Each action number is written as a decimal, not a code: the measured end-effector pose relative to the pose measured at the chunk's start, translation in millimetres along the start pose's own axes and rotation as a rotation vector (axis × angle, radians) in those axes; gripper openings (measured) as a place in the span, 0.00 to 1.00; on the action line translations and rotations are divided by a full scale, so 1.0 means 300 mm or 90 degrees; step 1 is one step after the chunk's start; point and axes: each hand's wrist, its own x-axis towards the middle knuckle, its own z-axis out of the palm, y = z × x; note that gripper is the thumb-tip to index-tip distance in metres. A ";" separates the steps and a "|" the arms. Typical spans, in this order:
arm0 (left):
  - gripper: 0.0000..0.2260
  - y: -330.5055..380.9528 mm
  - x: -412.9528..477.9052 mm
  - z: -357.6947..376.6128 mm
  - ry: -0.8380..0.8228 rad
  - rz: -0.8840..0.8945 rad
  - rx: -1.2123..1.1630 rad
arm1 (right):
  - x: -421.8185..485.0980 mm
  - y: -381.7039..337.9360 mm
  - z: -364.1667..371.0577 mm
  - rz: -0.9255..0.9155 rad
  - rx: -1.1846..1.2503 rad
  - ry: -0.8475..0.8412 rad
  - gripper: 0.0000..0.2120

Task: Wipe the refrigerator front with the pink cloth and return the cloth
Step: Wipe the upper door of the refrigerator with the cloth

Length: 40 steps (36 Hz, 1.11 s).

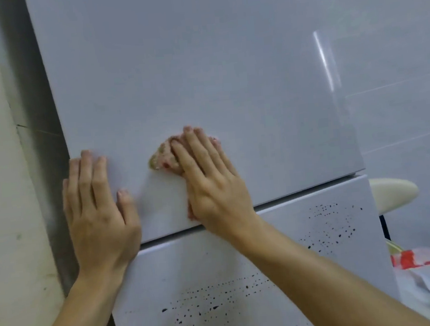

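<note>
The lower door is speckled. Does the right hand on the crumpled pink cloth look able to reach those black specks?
Probably yes: the right hand presses the pink cloth just above the seam; nothing covers the black specks.

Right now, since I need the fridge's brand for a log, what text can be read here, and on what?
No text is readable.
Upper door: plain, no label.
Lower door: black specks, not letters.
Bag at right: red print, too blurred to read.
</note>
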 end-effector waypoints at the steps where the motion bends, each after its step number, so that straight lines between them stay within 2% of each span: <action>1: 0.27 0.008 0.001 0.002 -0.007 0.004 -0.004 | -0.005 0.057 -0.025 0.046 -0.018 0.020 0.27; 6: 0.26 0.037 0.002 0.022 -0.001 0.006 -0.021 | -0.023 0.315 -0.157 0.260 -0.095 0.057 0.30; 10: 0.24 0.036 0.013 0.029 0.028 0.013 -0.006 | 0.003 0.433 -0.243 0.435 -0.102 0.086 0.28; 16: 0.24 0.030 0.014 0.038 0.050 0.016 0.016 | 0.093 0.412 -0.200 0.542 -0.062 0.168 0.30; 20: 0.24 0.037 0.014 0.042 0.056 0.009 0.023 | 0.159 0.335 -0.136 0.462 -0.064 0.167 0.29; 25: 0.24 0.041 0.012 0.045 0.054 0.007 0.019 | 0.205 0.121 -0.014 0.248 -0.024 0.130 0.29; 31: 0.23 0.030 0.017 0.046 0.064 0.026 0.026 | 0.059 -0.109 0.064 -0.011 0.042 -0.010 0.25; 36: 0.24 0.044 0.023 0.038 0.059 0.014 0.032 | 0.021 -0.041 0.021 -0.073 0.010 -0.048 0.31; 40: 0.22 0.076 0.025 0.054 0.088 -0.009 0.056 | -0.029 0.092 -0.062 0.014 -0.031 -0.029 0.32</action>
